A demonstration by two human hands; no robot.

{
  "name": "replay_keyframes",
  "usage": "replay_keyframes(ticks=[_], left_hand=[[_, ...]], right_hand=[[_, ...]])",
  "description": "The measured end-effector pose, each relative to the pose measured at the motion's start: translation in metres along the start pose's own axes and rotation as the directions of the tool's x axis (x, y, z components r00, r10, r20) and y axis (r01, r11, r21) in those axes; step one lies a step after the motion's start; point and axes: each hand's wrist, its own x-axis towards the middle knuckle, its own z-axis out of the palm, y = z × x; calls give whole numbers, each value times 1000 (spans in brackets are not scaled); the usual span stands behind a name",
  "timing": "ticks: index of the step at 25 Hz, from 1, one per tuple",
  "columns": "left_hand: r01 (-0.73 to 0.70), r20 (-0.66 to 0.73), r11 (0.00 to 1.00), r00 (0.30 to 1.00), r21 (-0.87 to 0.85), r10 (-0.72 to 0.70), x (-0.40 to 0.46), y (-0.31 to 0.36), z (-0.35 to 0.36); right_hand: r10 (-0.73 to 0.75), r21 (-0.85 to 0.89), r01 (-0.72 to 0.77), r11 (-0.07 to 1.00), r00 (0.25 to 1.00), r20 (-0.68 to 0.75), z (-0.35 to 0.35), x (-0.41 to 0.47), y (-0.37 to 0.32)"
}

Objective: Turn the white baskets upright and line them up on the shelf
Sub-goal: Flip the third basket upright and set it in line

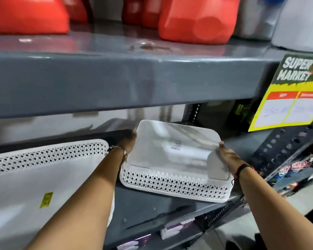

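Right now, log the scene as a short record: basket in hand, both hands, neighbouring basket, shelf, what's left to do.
held basket: small white basket, upside down, flat base facing up, tilted
left hand: gripping its far-left corner
right hand: gripping its right edge
neighbour: larger white basket at left, also base up
shelf: grey shelf
remaining: neither basket upright yet

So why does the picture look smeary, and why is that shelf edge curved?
Head view: motion blur softens the red containers above and the price sign; the wide-angle lens bows the grey shelf edge; glare streaks the flat base of the white basket held between left hand and right hand.
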Motion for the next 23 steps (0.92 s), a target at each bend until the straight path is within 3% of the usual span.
replay_keyframes(ticks=[3,5,8,11,12,13,14,15,16,17,19,21,23], left_hand=[[134,51,971,991,-197,-127,9,-5,1],[152,-1,899,986,-411,-167,-5,10,-7],[114,-113,839,972,-532,-204,-7,28,-34],[176,-61,869,971,-463,-229,-17,44,-66],[221,-6,902,971,-371,-240,-31,49,-70],[268,52,926,963,-267,-263,-44,51,-69],[298,112,943,952,-146,-284,-58,51,-68],[323,175,946,934,-38,-311,-69,49,-65],[332,224,941,914,61,-337,-80,47,-60],[345,267,930,891,129,-367,-83,45,-58],[346,280,890,859,298,-428,-82,38,-53],[318,302,848,833,424,-464,-81,36,-49],[288,312,807,814,515,-490,-82,33,-47]], right_hand=[[2,230,9,973,999,-46,6,7,6],[-52,416,85,905,995,-91,2,4,-1],[-82,554,191,810,973,-215,-25,-6,-27],[-93,677,215,704,973,-212,-55,1,-40],[-160,755,216,619,976,-148,-64,1,-42],[-208,766,176,618,977,-56,-69,-3,-38],[-225,684,136,717,973,43,-72,0,-30],[-144,457,93,884,986,79,-71,4,-20],[-93,208,76,975,993,73,-66,11,-10],[-80,-27,80,996,996,27,-61,12,-4],[-111,-371,75,925,991,-77,-51,11,7],[-95,-477,38,878,991,-97,-43,7,15],[-97,-421,48,906,991,-96,-36,3,22]])
